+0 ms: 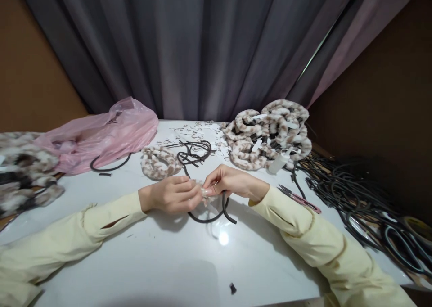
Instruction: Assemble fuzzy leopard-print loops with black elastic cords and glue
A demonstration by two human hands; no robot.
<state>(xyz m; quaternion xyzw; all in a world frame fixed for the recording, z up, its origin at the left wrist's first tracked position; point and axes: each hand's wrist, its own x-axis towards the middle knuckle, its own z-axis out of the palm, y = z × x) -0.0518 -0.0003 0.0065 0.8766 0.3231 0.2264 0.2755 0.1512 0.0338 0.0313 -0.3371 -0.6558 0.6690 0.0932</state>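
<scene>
My left hand (174, 194) is closed, its fingers pinching a small pale, fuzzy fabric piece (206, 200) over the middle of the white table. From the other side my right hand (231, 181) grips the same piece between thumb and fingers. A black cord (206, 220) loops beneath both hands, and one end curls out below the right palm. How the cord meets the fabric is hidden by my fingers. Just behind my left hand lies a brown-and-white plush ring (158, 163). More black cord pieces (195, 151) lie behind the hands.
Plush rings (270, 131) with white tags are heaped at back right, beside a small white bottle (279, 162). Pink-handled snips (299, 198) lie by my right forearm. Black cords (340, 194) and scissors (403, 250) fill the right edge. A pink plastic bag (101, 136) stands left.
</scene>
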